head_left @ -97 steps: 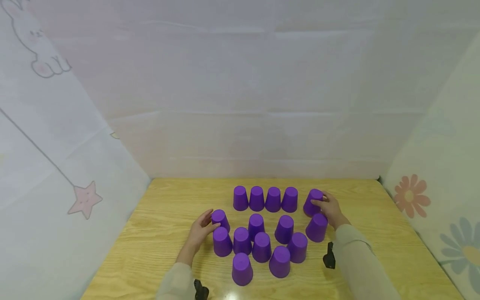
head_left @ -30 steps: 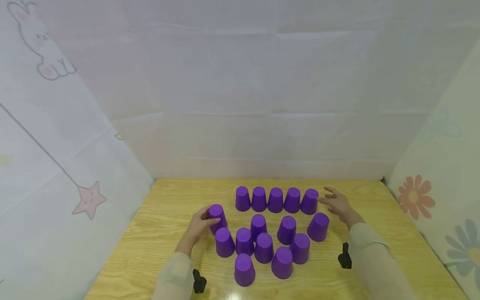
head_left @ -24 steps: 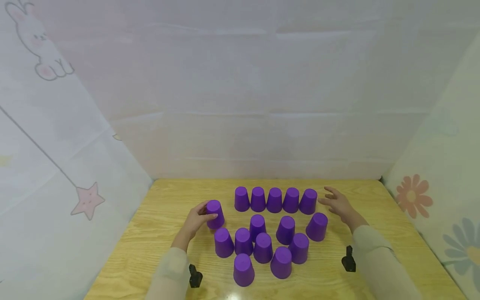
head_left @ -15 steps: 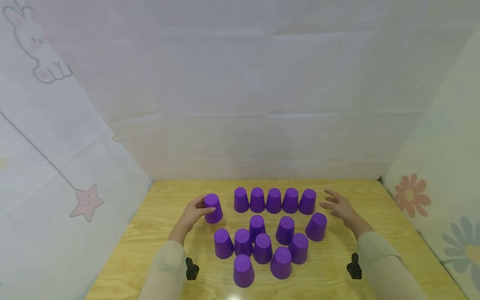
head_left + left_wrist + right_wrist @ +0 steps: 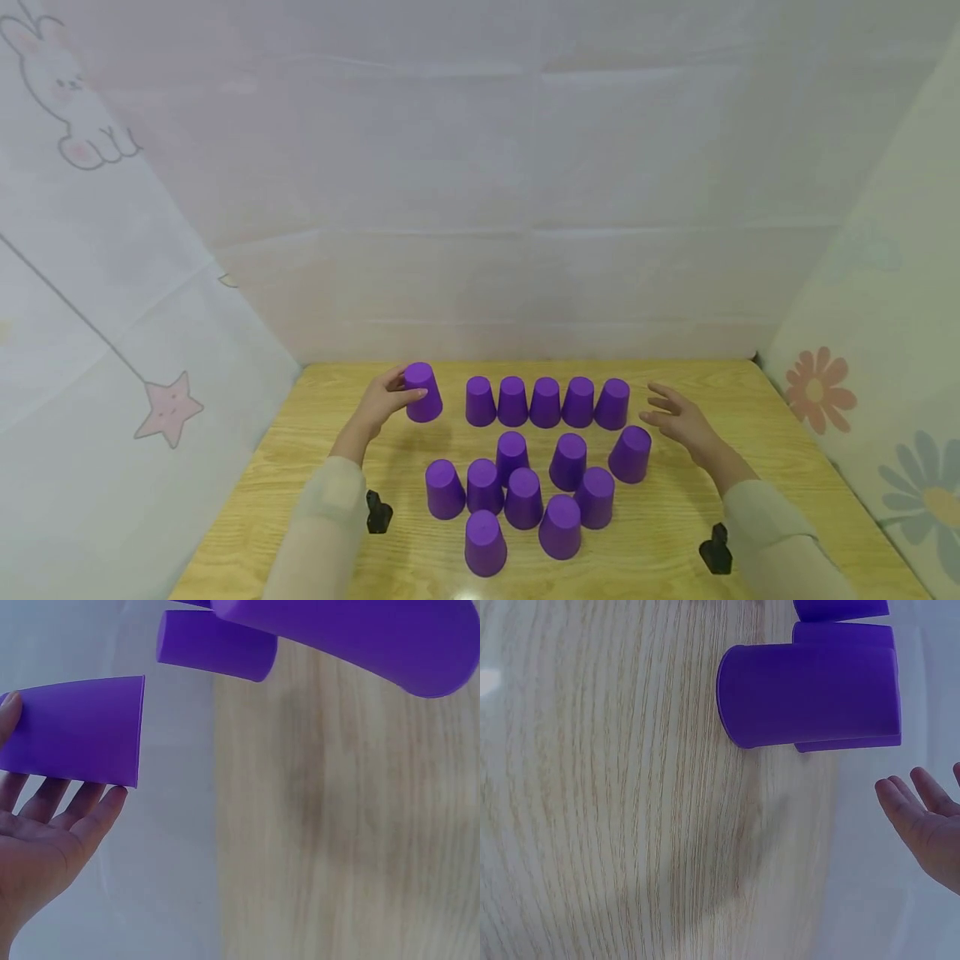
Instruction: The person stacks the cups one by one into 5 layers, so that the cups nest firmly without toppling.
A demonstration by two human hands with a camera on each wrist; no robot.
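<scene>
My left hand [image 5: 381, 403] holds an upside-down purple cup [image 5: 423, 392] between thumb and fingers, lifted off the wooden table at the left end of the back row. In the left wrist view the thumb lies on one side of this cup [image 5: 75, 731], the fingers along the other. My right hand [image 5: 681, 421] hovers with spread fingers to the right of the back row, touching nothing. Nearest to it are the row's end cup [image 5: 612, 405] and another upside-down cup [image 5: 630, 455] in front. The right wrist view shows its relaxed fingers [image 5: 900, 806] apart from the cups.
Several upside-down purple cups stand in a back row [image 5: 546, 403]. More are scattered in front, among them a cup [image 5: 446, 490] at the left and a cup [image 5: 485, 544] nearest me. A cloth backdrop [image 5: 480, 275] rises behind the wooden table [image 5: 300, 467].
The right hand set its cup at the right end of the back row, let go and drew back right. The left hand took a cup from the left side and lifted it toward the back.
</scene>
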